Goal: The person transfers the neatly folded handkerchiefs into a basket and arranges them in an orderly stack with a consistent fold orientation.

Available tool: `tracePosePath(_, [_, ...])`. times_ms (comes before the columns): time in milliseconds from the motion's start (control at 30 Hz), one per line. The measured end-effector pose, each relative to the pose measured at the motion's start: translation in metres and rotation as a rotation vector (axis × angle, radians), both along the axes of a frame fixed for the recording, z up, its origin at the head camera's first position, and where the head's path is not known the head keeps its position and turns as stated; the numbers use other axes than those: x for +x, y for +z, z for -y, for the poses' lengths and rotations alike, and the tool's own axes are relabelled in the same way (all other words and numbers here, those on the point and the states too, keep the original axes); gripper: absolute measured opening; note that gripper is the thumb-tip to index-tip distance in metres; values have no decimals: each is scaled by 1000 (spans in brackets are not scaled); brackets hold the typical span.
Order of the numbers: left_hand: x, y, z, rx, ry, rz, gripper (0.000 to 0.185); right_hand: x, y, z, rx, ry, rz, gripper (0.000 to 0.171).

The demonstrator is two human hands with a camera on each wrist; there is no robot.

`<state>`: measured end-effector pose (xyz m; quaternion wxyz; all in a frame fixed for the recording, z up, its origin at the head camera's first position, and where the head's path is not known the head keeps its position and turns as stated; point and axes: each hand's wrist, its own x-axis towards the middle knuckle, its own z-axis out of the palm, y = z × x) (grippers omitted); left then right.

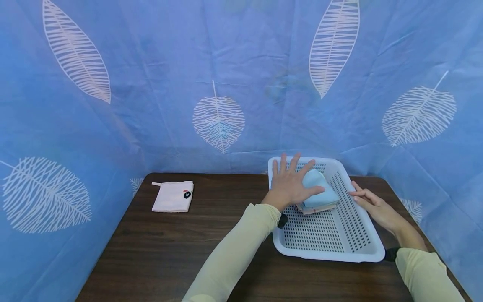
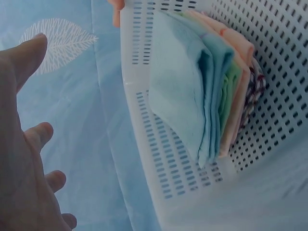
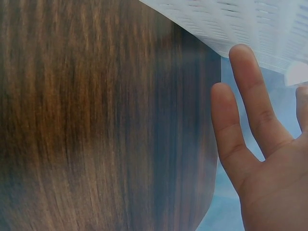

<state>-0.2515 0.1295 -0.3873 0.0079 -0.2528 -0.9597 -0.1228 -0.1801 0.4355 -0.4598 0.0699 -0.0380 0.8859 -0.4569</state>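
A white perforated basket [image 1: 354, 247] sits on the right of the dark wooden table [image 1: 181, 251]. Inside it lies a stack of folded cloths [image 1: 320, 197], light blue on top, with green, peach and patterned ones beneath [image 2: 211, 91]. My left hand [image 1: 288, 182] is spread flat with straight fingers over the stack's left side, thumb on the blue cloth. My right hand [image 1: 371, 201] rests with straight fingers against the basket's right rim [image 3: 250, 29]; its fingers [image 3: 250, 106] show in the right wrist view.
A folded pink cloth [image 1: 173, 196] with a small dark mark lies at the table's far left. Blue curtains with white leaf prints [image 1: 219, 121] close in the table at the back and on both sides. The table's right edge [image 3: 207, 192] is near my right hand.
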Motion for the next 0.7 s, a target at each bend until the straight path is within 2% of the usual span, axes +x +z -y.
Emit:
tracePosePath(200, [3,2,11,-12,-21,-82,79,0,-1,0,-21,6,-4,52])
tracePosePath(467, [7,9,25,-29,-40,-126,79,-1,-4,-2,-41,20,-16,51])
tracePosePath(700, [10,9,35,8,-49,-149,78,1,-6,-3,-44,48,-57,47])
